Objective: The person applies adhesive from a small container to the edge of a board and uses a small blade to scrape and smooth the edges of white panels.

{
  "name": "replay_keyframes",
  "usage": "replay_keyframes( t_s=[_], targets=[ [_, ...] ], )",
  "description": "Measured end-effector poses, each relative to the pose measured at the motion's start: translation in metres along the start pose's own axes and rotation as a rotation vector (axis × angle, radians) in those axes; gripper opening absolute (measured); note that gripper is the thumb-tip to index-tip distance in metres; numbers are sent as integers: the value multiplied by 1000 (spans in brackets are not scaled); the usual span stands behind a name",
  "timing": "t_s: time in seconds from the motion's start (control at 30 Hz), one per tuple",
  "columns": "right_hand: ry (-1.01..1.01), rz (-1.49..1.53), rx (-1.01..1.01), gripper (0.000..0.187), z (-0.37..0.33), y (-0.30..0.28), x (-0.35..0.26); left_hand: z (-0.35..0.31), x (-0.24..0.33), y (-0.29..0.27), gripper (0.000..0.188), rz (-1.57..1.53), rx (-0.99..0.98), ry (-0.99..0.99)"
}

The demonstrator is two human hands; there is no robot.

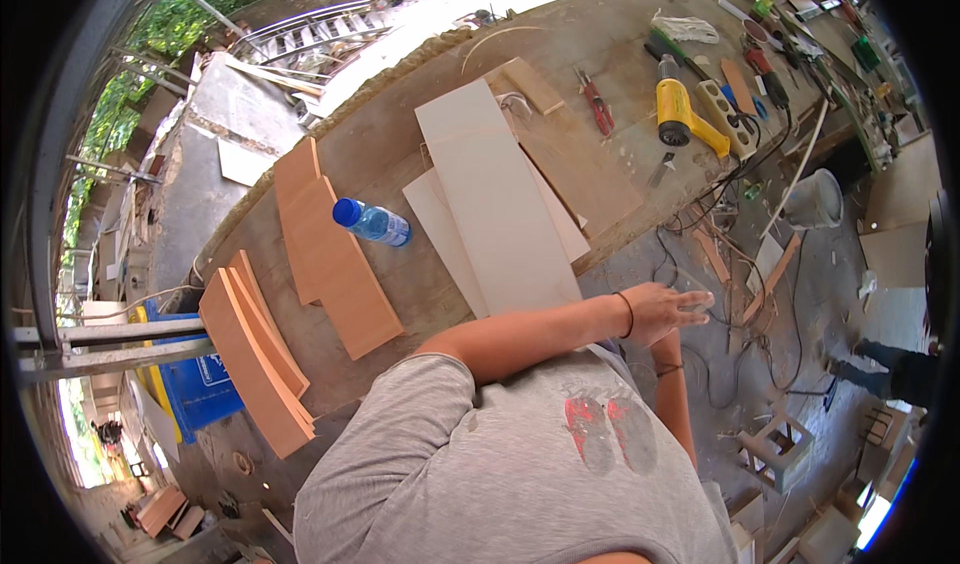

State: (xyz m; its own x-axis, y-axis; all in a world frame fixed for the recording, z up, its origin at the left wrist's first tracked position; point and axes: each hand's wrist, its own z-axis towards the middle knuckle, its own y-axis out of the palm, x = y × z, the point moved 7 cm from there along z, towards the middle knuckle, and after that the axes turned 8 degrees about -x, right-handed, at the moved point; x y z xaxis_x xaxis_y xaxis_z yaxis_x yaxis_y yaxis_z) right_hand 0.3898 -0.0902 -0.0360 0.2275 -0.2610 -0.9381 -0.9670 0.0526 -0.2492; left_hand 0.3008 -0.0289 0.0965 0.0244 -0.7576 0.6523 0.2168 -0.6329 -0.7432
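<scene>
My left forearm crosses in front of my grey shirt to the right. At its end my left hand [660, 310], a thin dark band on the wrist, has fingers stretched out and apart, with nothing visible in them. It overlaps my right hand [664, 347], whose fingers are mostly hidden. Both hands are off the table's near right edge, over the floor. Nearest them is a long white board [500, 184], lying across another white panel [437, 226] and beside a brown wooden sheet [585, 179].
Left of the boards stands a blue-capped water bottle [380, 226], tilted in view, by orange-brown panels [350, 284]. More curved panels [255, 354] lie at the left edge. A yellow heat gun [675, 109], red-handled pliers [598, 109] and a power strip [725, 114] are far right. Cables and a bucket [813, 201] lie beyond.
</scene>
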Motion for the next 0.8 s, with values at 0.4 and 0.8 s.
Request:
replay_keyframes(
  t_s=[0.4,0.8],
  targets=[
    [703,615,366,23,0,-87,136,-199,-146,-37,104,213,535,-1555],
    [-453,-276,-441,42,228,114,-149,-219,-133,-44,108,-9,726,-1696]
  ],
)
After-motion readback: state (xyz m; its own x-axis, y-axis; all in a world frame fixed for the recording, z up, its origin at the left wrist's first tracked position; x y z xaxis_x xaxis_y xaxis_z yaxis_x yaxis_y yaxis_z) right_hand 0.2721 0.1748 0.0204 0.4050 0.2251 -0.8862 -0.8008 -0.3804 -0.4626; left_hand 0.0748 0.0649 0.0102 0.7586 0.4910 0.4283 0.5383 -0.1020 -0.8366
